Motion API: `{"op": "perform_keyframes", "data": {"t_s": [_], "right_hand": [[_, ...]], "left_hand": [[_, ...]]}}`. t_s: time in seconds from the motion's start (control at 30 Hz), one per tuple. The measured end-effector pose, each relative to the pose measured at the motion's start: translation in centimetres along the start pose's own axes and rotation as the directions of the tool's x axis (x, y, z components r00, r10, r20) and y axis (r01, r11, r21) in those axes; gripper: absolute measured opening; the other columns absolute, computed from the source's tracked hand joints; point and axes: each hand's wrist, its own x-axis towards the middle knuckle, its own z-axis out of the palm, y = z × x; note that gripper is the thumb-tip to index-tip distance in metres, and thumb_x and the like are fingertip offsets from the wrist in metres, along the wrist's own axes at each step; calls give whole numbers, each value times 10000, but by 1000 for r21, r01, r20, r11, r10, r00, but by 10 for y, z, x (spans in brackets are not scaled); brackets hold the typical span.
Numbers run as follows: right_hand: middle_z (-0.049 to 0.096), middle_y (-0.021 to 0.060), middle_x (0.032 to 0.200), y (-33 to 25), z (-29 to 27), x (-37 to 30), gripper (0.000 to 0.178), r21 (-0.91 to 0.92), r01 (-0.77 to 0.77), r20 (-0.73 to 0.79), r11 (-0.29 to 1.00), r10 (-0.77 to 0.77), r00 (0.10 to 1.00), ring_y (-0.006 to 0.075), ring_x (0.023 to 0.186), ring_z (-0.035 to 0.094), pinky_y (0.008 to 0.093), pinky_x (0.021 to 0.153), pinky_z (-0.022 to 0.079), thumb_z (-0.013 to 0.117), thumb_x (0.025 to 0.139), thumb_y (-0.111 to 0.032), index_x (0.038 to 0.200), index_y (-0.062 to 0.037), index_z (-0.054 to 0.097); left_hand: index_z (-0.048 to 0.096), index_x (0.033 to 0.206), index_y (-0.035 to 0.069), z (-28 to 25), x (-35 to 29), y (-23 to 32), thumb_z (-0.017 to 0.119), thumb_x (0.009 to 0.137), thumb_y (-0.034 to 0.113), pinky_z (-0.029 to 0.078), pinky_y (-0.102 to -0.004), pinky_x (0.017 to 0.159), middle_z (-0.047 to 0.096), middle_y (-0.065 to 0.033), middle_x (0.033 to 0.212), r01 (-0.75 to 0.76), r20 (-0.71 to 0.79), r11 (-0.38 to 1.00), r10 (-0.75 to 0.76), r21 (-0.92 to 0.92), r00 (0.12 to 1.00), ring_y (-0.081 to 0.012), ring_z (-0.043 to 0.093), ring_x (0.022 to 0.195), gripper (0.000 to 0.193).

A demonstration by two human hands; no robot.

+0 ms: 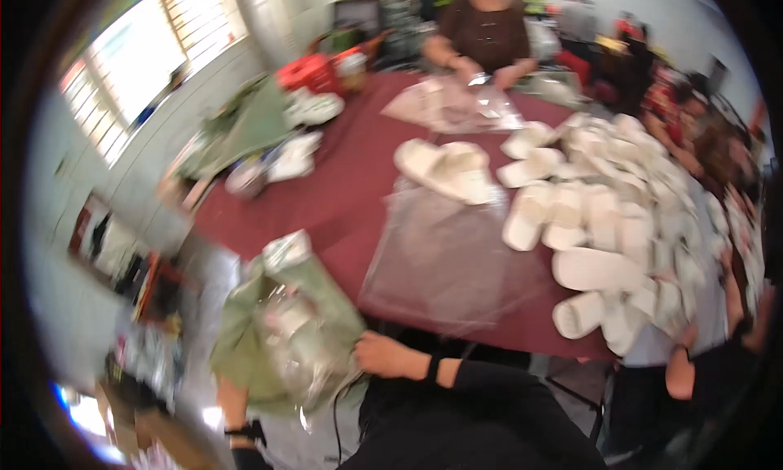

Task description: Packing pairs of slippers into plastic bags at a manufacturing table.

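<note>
A green cloth sack (232,339) hangs beside the table's front left corner, with clear plastic packaging (298,331) bunched in its middle. My right hand (390,356), with a black band at the wrist, is closed at the sack's right edge beside the table edge. My left hand (232,392) is at the sack's lower left side; its fingers are hidden or blurred. On the table a clear plastic bag (444,258) lies flat, with a pair of cream slippers (449,168) across its far end. Many more cream slippers (595,213) are heaped to the right.
A dark red tablecloth (326,193) covers the table. Across it a person (485,38) in a brown top handles clear plastic bags (457,103). Another green cloth (245,127) and a red container (310,75) are at the far left. Other people sit along the right side.
</note>
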Motion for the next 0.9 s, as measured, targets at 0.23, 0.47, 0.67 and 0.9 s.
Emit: {"op": "perform_keyframes", "data": {"t_s": [0.23, 0.47, 0.67, 0.9], "right_hand": [[596, 61, 923, 6, -2, 8, 250, 384, -40, -43, 922, 61, 997, 258, 974, 538, 385, 879, 392, 667, 705, -229, 901, -92, 597], [455, 134, 1330, 50, -62, -53, 509, 248, -755, -177, 607, 795, 581, 335, 1211, 440, 467, 978, 376, 651, 784, -321, 1232, -126, 510], [320, 104, 1466, 46, -47, -116, 635, -77, -898, 23, 434, 901, 433, 355, 1316, 331, 615, 988, 309, 597, 819, -455, 1367, -187, 419], [321, 78, 1473, 37, -58, -156, 656, -88, -901, 26, 425, 905, 424, 368, 1319, 327, 596, 988, 319, 599, 816, -462, 1383, -198, 398]], "left_hand": [[601, 1116, -1, -43, 19, 87, 574, 890, 329, 475, -387, 598, 643, -154, 838, -592, -189, 770, 635, 239, 749, -297, 577, 654, 401], [538, 1220, 56, -93, 38, 269, 684, 772, 305, 435, -429, 862, 604, -200, 1054, -649, 72, 687, 703, -326, 708, -339, 564, 1006, 533], [462, 1329, 167, -42, 42, 399, 639, 805, 375, 332, -529, 993, 405, -220, 1362, -860, 18, 449, 888, -244, 459, -438, 388, 1237, 592], [379, 1391, 255, 6, 21, 462, 546, 849, 472, 189, -653, 1021, 286, -242, 1437, -915, -56, 393, 915, -89, 399, -487, 235, 1317, 608]]}}
